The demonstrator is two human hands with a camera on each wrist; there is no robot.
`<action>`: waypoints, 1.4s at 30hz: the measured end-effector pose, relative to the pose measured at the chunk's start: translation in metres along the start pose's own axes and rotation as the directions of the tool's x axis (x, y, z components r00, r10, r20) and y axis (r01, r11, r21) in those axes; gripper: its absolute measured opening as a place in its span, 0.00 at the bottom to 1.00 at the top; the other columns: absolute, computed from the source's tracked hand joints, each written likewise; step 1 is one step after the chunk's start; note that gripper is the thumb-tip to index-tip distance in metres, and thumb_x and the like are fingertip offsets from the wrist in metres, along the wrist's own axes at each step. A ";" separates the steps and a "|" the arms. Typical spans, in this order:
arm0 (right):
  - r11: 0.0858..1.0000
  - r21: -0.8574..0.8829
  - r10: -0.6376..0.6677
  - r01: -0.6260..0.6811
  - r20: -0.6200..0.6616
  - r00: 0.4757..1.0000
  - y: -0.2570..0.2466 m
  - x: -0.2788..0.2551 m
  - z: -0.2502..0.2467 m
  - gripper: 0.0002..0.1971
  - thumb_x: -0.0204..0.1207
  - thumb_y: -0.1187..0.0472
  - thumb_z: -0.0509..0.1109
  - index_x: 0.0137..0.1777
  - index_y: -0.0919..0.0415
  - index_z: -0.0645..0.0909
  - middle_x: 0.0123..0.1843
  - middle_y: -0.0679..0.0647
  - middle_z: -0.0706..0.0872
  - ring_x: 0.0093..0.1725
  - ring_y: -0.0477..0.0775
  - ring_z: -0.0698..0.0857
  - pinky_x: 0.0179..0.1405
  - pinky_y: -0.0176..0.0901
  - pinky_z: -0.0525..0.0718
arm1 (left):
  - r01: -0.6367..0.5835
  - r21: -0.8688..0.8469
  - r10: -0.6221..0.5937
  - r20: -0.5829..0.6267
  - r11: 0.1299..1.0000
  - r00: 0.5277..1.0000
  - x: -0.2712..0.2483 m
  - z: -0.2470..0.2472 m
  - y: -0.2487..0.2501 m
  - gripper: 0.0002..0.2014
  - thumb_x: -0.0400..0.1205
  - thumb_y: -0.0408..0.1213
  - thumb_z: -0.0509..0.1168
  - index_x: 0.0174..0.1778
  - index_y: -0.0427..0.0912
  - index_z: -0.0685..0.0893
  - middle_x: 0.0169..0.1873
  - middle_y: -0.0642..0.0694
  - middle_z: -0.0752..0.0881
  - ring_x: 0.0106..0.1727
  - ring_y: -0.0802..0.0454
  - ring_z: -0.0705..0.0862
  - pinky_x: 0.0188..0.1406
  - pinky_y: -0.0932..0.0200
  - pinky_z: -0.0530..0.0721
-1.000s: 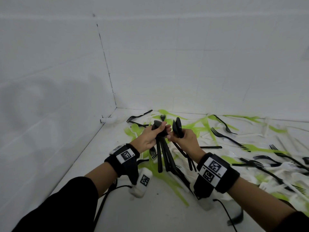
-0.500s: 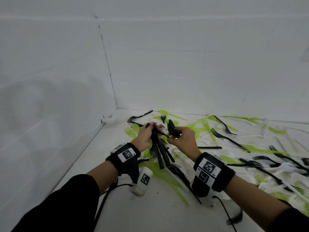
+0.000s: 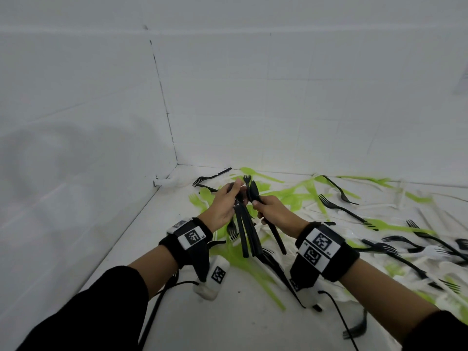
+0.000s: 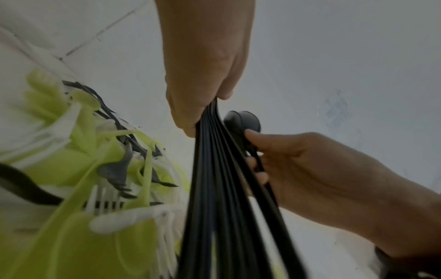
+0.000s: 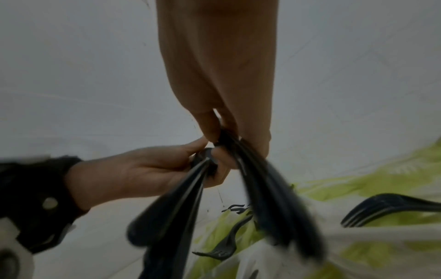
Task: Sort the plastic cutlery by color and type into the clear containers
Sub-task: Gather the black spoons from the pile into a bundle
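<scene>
Head view: the left hand [image 3: 222, 207] sits just left of centre, at about 7 o'clock from the picture's middle, its fingers curled round a bundle of black cutlery [image 3: 247, 233] whose handles hang down toward 6 o'clock. The right hand [image 3: 274, 215], touching or nearly touching the left at the fingertips, grips a second, smaller black set [image 3: 254, 192]; a spoon bowl stands up at 12 o'clock from its fingers, and 1 handle slants down toward 5 o'clock. Both wrists wear black bands with printed marker tags. The white bench [image 3: 228, 320] carries a loose pile of cutlery [image 3: 354, 224] spreading from 12 o'clock round to 4 o'clock of the hands: green, white and black pieces overlapping. White tiled walls [image 3: 101, 97] meet in a corner at 11 o'clock.

Left wrist view: the left hand [image 4: 205, 62] comes in from 12 o'clock and pinches the black handles [image 4: 222, 188], which fan down to 6 o'clock. The right hand [image 4: 317, 169] enters from 4 o'clock, its fingers wrapped on a black spoon [image 4: 243, 122]. Green, white and black pieces lie at 8 o'clock, blurred.

Right wrist view: the right hand [image 5: 219, 75] hangs from 12 o'clock, clasping blurred black handles [image 5: 274, 198]. The left hand [image 5: 148, 173] reaches in from 9 o'clock, closed on its own bundle [image 5: 171, 217]. A black fork [image 5: 391, 207] lies at 4 o'clock.
</scene>
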State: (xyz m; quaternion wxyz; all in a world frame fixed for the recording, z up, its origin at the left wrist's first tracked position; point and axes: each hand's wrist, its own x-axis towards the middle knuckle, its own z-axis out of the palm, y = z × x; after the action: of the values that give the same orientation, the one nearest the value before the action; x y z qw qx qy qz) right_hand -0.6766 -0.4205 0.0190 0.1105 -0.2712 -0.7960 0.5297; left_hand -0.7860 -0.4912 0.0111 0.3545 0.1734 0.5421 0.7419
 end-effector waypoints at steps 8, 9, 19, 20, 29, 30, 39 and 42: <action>0.874 -0.430 -0.224 0.227 0.058 0.973 0.003 0.005 0.019 0.10 0.81 0.73 0.54 0.50 0.71 0.78 0.34 0.58 0.72 0.41 0.61 0.70 0.35 0.41 0.61 | 0.006 -0.031 -0.007 -0.037 0.999 0.999 -0.004 0.009 -0.014 0.12 0.85 0.43 0.58 0.41 0.39 0.78 0.34 0.47 0.80 0.36 0.57 0.79 0.28 0.69 0.79; 0.862 -0.451 -0.227 0.233 0.068 0.972 0.002 0.007 0.019 0.11 0.81 0.73 0.54 0.52 0.72 0.78 0.38 0.59 0.73 0.41 0.60 0.69 0.37 0.41 0.60 | 0.002 -0.011 -0.003 -0.036 1.000 0.999 -0.005 0.008 -0.014 0.10 0.84 0.42 0.60 0.42 0.39 0.78 0.34 0.48 0.80 0.36 0.56 0.79 0.27 0.69 0.79; 0.989 0.135 -0.073 0.055 0.132 0.989 0.009 0.005 0.024 0.23 0.82 0.45 0.57 0.72 0.56 0.68 0.57 0.52 0.83 0.59 0.52 0.83 0.61 0.44 0.80 | -0.091 0.033 0.092 -0.054 0.995 0.994 -0.006 0.003 0.002 0.07 0.83 0.26 0.61 0.41 0.41 0.79 0.33 0.44 0.78 0.36 0.52 0.79 0.38 0.62 0.80; 0.976 0.217 -0.049 0.015 0.156 0.987 0.009 0.002 0.024 0.23 0.81 0.41 0.53 0.69 0.54 0.70 0.63 0.56 0.83 0.63 0.55 0.82 0.64 0.49 0.79 | -0.099 0.026 0.100 -0.045 0.995 0.994 -0.007 0.003 0.004 0.08 0.83 0.26 0.60 0.41 0.40 0.79 0.32 0.44 0.79 0.36 0.52 0.79 0.40 0.61 0.80; 0.907 0.367 0.076 -0.209 0.344 0.936 0.006 -0.023 0.010 0.28 0.82 0.39 0.46 0.54 0.60 0.79 0.42 0.59 0.88 0.38 0.57 0.89 0.44 0.48 0.88 | 0.019 -0.249 -0.003 0.065 0.968 0.998 -0.011 -0.001 0.013 0.08 0.83 0.27 0.60 0.39 0.39 0.79 0.27 0.48 0.82 0.35 0.53 0.80 0.35 0.61 0.77; 0.900 0.381 0.084 -0.212 0.325 0.942 0.005 -0.024 0.010 0.26 0.82 0.40 0.47 0.52 0.60 0.78 0.36 0.56 0.84 0.30 0.54 0.86 0.34 0.44 0.87 | 0.036 -0.212 -0.020 0.075 0.977 0.997 -0.012 -0.002 0.014 0.07 0.83 0.28 0.60 0.40 0.40 0.79 0.30 0.47 0.82 0.36 0.53 0.80 0.37 0.60 0.77; 0.994 0.051 0.087 -0.094 0.123 0.989 0.010 -0.037 0.011 0.23 0.84 0.41 0.46 0.59 0.57 0.72 0.30 0.48 0.66 0.24 0.43 0.60 0.20 0.32 0.59 | 0.141 0.329 -0.206 0.172 0.934 0.963 -0.025 -0.025 0.020 0.06 0.83 0.32 0.62 0.53 0.45 0.77 0.48 0.47 0.80 0.50 0.52 0.80 0.44 0.61 0.81; 0.995 -0.097 0.022 -0.022 0.005 1.000 0.010 -0.040 0.007 0.15 0.83 0.45 0.55 0.49 0.57 0.73 0.33 0.48 0.74 0.26 0.44 0.68 0.21 0.32 0.65 | 0.048 0.350 -0.131 0.217 0.935 0.967 -0.026 -0.030 0.018 0.11 0.83 0.31 0.63 0.60 0.42 0.76 0.54 0.43 0.80 0.57 0.47 0.81 0.52 0.56 0.84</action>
State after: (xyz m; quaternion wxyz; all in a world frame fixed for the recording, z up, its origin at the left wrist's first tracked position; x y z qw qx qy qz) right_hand -0.6439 -0.4449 0.0110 0.0887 -0.2834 -0.8181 0.4925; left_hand -0.7930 -0.5330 0.0203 0.4148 0.2946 0.6238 0.5933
